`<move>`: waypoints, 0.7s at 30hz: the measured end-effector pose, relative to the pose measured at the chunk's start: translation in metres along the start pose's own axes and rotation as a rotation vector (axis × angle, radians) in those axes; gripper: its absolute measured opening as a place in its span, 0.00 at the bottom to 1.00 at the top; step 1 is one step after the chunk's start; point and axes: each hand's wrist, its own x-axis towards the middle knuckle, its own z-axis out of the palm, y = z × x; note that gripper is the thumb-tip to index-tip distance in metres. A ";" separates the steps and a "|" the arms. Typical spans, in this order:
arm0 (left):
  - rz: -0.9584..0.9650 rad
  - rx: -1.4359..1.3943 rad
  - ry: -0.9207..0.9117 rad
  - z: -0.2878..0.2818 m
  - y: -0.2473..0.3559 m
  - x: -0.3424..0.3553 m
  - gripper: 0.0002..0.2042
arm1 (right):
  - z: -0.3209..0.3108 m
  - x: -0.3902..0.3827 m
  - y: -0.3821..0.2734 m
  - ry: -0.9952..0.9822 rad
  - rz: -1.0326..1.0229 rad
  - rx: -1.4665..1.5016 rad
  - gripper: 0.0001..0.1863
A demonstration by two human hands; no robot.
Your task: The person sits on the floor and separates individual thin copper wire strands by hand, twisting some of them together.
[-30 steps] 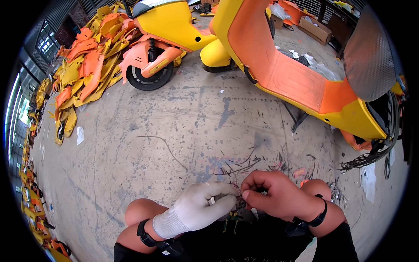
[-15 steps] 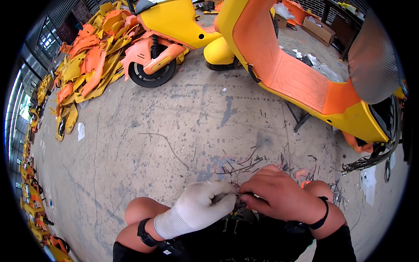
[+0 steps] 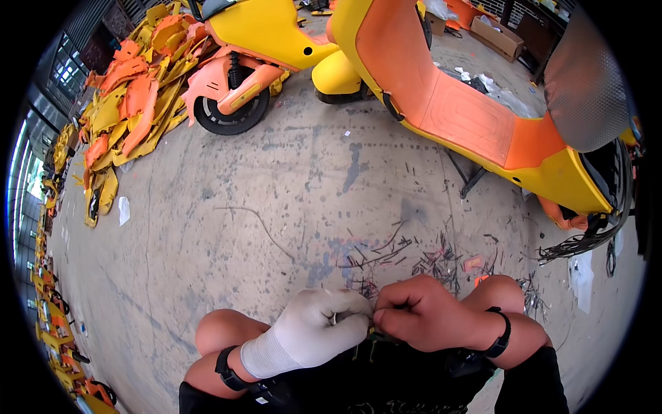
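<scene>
A pale knitted glove covers my left hand [image 3: 318, 326], its thumb and fingertips pinched together. My bare right hand [image 3: 422, 314] is closed too, thumb pressed against curled fingers. The fingertips of both hands meet low in the middle, over my lap. Whatever they pinch is hidden between the fingers or too small to name. Just beyond the hands, short dark wire scraps [image 3: 438, 265] are scattered on the floor. A longer thin wire [image 3: 256, 215] curves across the concrete farther left.
A yellow and orange scooter [image 3: 476, 124] stands ahead to the right, with loose cables [image 3: 576, 248] hanging at its end. Another scooter's rear wheel [image 3: 231, 114] is at far left, beside a heap of body panels [image 3: 127, 103]. A cardboard box [image 3: 496, 38] lies far right.
My right hand has turned and curled tighter, its knuckles lower, fingertips still against the left hand's. A short dark piece visible between the fingertips before is now hidden. The view has shifted slightly.
</scene>
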 end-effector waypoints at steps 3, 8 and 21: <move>-0.128 -0.146 -0.022 0.000 0.003 -0.002 0.05 | 0.003 -0.001 0.000 0.025 0.048 0.204 0.07; -0.139 -0.192 -0.027 -0.002 0.005 -0.005 0.05 | 0.003 -0.003 0.007 0.030 -0.010 0.281 0.07; -0.070 -0.318 -0.053 -0.006 0.002 -0.010 0.07 | 0.002 -0.007 0.005 0.141 -0.049 0.533 0.11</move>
